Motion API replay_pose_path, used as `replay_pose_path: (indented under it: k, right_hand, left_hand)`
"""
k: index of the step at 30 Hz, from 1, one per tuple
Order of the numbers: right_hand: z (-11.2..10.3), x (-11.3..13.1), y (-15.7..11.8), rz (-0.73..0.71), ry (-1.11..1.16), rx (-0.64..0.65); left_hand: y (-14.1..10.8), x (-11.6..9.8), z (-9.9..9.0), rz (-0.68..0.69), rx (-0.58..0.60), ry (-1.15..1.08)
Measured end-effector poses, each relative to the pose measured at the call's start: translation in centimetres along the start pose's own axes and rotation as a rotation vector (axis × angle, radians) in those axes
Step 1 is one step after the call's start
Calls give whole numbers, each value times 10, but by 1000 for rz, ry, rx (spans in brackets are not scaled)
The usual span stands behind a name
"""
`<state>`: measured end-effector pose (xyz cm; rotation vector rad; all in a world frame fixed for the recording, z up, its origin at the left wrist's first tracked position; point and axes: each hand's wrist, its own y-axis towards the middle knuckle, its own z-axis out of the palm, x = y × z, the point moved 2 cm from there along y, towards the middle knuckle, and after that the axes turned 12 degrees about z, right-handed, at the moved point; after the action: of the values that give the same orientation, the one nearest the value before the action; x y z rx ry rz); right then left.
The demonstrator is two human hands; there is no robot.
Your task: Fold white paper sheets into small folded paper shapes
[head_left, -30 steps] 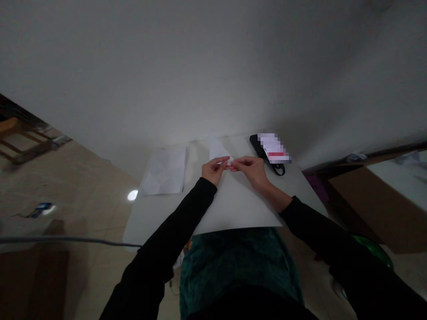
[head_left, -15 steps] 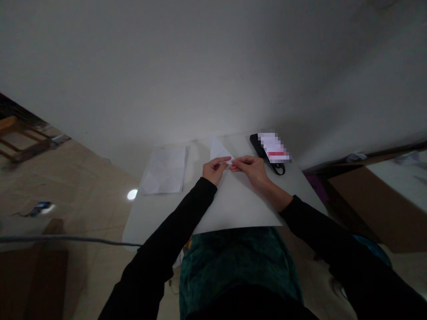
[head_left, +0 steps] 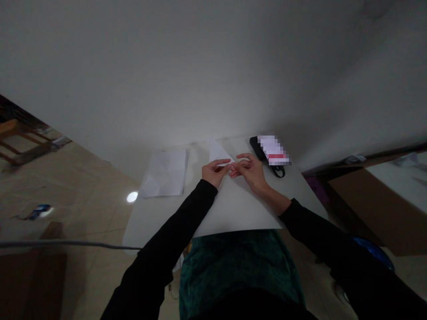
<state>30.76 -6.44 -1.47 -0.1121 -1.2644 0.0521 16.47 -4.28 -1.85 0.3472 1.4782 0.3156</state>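
The right hand [head_left: 249,172] has been opened – the thumb and forefinger that were pressed together a moment ago are now parted and loosely curled, and no grip is shown, so the pinch on the paper appears to have been released. The left hand [head_left: 216,173] is held with its fingers stretched rightward, at the near corner of a folded white paper triangle [head_left: 218,153]; whether that corner is pinched cannot be told. The triangle is placed between the hands, its point directed to the far side, on a large white sheet [head_left: 236,211] laid over the table [head_left: 133,235]. A creased paper sheet [head_left: 163,173] is lying to the left, and a black rectangular case [head_left: 255,147] is set at the far right, topped by a pixelated white card [head_left: 273,149] with a red band – no writing can be read – beside a black cord loop [head_left: 279,172]. A cardboard box [head_left: 360,209] is seen beyond the table on the right.
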Motion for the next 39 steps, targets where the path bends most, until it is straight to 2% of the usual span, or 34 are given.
replay_pose_path:
  k: [7, 9, 12, 14, 16, 17, 19, 22, 24, 27, 30, 35, 39]
  right_hand:
    - [1, -3, 1, -6, -73, 80]
    - [-1, 0, 2, -15, -80, 72]
    - [-4, 7, 4, -10, -89, 64]
    - [-5, 10, 5, 19, -82, 85]
    - [-5, 11, 5, 64, -61, 125]
    - [-5, 12, 4, 94, -50, 149]
    - [-5, 13, 3, 170, -43, 212]
    - [-6, 15, 1, 289, -80, 326]
    - [-8, 18, 1, 321, -107, 390]
    - [-10, 19, 3, 312, -105, 437]
    - [-9, 15, 7, 261, -67, 398]
    - [-11, 9, 12, 84, 35, 214]
    - [-16, 8, 16, 16, 29, 110]
  left_hand:
    - [-7, 1, 4, -49, 22, -37]
    - [-6, -1, 4, -18, 36, -32]
    - [6, -9, -9, 37, -43, -94]
    - [19, -14, -25, -70, -62, -242]
    - [33, -19, -41, -261, 48, -361]
    - [38, -21, -49, -301, 77, -379]
    - [44, -24, -63, -326, 127, -375]
    - [42, -22, -71, -395, 332, -351]
    - [38, -19, -72, -435, 456, -328]
    - [34, -19, -73, -424, 533, -329]
    - [35, -23, -75, -388, 547, -366]
    - [37, -25, -75, -352, 598, -415]
    - [35, -17, -74, -335, 648, -295]
